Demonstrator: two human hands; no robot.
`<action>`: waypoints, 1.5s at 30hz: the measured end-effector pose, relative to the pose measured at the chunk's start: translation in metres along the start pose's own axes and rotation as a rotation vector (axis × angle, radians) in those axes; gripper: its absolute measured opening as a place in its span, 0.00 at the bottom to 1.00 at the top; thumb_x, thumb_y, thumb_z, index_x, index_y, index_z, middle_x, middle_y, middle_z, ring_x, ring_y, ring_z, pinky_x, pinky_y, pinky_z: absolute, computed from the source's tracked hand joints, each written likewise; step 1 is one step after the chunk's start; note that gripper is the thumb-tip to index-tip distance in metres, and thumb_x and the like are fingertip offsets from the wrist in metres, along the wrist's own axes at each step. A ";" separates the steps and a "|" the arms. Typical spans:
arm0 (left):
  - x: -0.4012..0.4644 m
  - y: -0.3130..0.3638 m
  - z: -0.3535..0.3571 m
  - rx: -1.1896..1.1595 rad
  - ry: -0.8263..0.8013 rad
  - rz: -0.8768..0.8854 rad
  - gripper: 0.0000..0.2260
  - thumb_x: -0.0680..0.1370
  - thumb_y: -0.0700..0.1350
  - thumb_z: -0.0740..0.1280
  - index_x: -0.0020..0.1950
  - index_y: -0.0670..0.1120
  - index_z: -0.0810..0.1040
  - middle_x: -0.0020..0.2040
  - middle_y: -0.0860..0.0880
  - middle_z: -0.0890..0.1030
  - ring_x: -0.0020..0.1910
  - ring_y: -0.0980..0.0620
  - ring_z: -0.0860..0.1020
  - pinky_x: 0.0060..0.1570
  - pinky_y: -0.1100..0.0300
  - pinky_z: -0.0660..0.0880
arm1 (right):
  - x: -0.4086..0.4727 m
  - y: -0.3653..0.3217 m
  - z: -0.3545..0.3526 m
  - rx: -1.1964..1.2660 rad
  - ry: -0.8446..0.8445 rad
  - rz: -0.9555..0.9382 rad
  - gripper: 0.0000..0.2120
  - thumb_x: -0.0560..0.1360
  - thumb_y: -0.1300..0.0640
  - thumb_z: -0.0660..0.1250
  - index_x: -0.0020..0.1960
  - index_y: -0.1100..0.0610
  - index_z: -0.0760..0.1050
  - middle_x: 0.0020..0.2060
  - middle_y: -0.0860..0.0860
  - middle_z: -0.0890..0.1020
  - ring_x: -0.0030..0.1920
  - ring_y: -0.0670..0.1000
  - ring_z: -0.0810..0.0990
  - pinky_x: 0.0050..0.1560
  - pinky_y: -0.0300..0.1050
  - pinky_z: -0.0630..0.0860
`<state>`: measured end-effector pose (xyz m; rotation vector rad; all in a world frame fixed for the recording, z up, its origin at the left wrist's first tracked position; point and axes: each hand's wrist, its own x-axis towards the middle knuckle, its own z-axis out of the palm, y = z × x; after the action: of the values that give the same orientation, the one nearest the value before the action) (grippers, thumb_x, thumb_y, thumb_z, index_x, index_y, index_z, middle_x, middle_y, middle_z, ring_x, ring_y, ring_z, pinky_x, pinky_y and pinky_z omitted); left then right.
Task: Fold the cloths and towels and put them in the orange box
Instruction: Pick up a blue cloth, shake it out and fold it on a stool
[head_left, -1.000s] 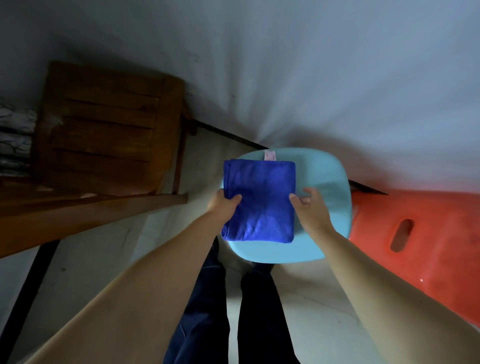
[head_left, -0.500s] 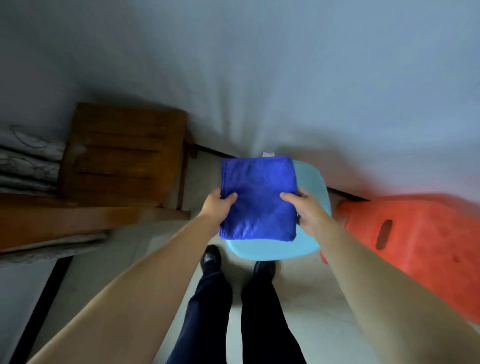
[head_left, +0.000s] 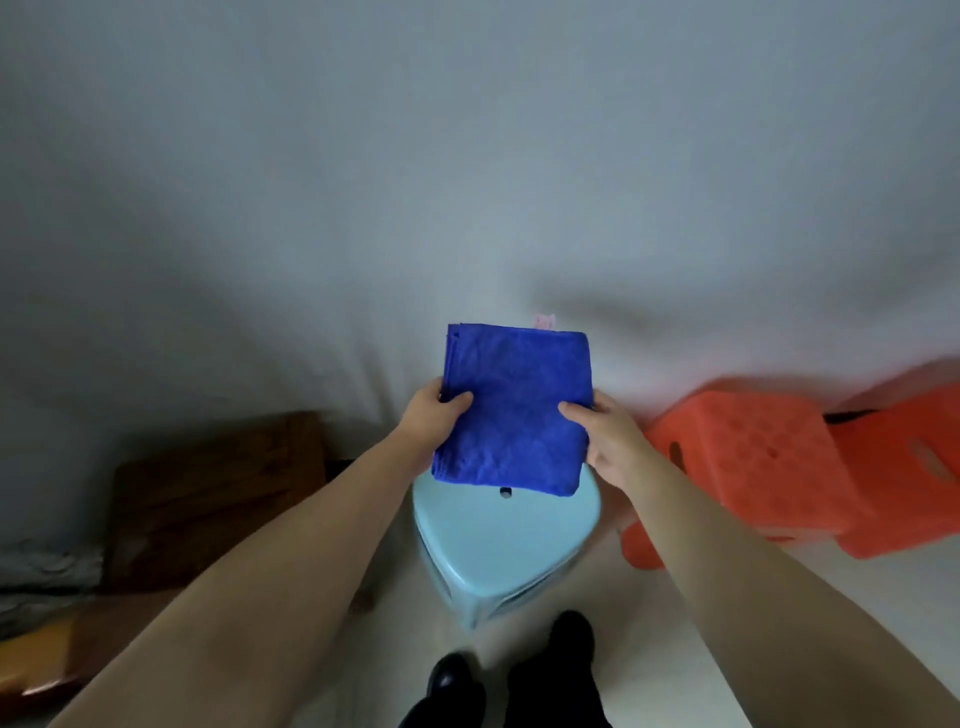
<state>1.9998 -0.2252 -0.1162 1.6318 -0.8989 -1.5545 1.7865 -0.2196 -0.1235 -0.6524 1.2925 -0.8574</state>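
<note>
Now, head view: a person's two bare forearms reach up from the lower corners toward the centre of the frame.
Blue cloth (head_left: 514, 410): folded into a thick rectangle, held up in the air at the centre, a small pink tag (head_left: 543, 320) poking out at its top edge.
Left hand (head_left: 432, 422): grips the cloth's left edge, thumb curled over the front, fingers hidden behind.
Right hand (head_left: 609, 435): grips the cloth's right edge, thumb pressed on the front, fingers wrapped behind.
Light blue stool (head_left: 498, 545): just below the cloth, lower centre, standing on a pale floor.
Orange box (head_left: 748, 462): right of the frame, beside the stool, blurred; its far-right part looks like a separate orange piece.
Wooden furniture (head_left: 208, 493): dark brown, lower left.
Shoes (head_left: 519, 670): black, bottom centre, under the stool.
Wall (head_left: 467, 156): plain grey, filling the upper half.
</note>
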 end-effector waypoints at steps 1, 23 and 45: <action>-0.003 0.005 0.004 0.017 -0.018 0.017 0.09 0.79 0.41 0.63 0.58 0.47 0.75 0.57 0.46 0.80 0.55 0.44 0.79 0.58 0.45 0.77 | -0.007 -0.001 -0.003 0.019 0.022 -0.018 0.12 0.76 0.62 0.65 0.59 0.54 0.76 0.57 0.54 0.82 0.59 0.58 0.79 0.61 0.62 0.74; -0.197 -0.032 0.443 0.404 -0.708 0.235 0.13 0.79 0.37 0.62 0.63 0.43 0.75 0.56 0.45 0.80 0.52 0.46 0.78 0.55 0.51 0.75 | -0.330 0.052 -0.374 0.289 0.753 -0.255 0.16 0.77 0.64 0.63 0.64 0.56 0.72 0.58 0.52 0.79 0.58 0.56 0.78 0.57 0.62 0.76; -0.337 -0.066 0.904 0.655 -1.247 0.338 0.08 0.79 0.43 0.62 0.57 0.49 0.72 0.55 0.49 0.79 0.56 0.47 0.77 0.60 0.47 0.74 | -0.499 0.077 -0.744 0.536 1.281 -0.397 0.12 0.76 0.63 0.65 0.58 0.55 0.73 0.54 0.53 0.79 0.52 0.55 0.79 0.50 0.52 0.78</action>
<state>1.0846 0.0752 -0.0316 0.5796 -2.3625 -2.0864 1.0412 0.2772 -0.0468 0.1853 1.9211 -2.0383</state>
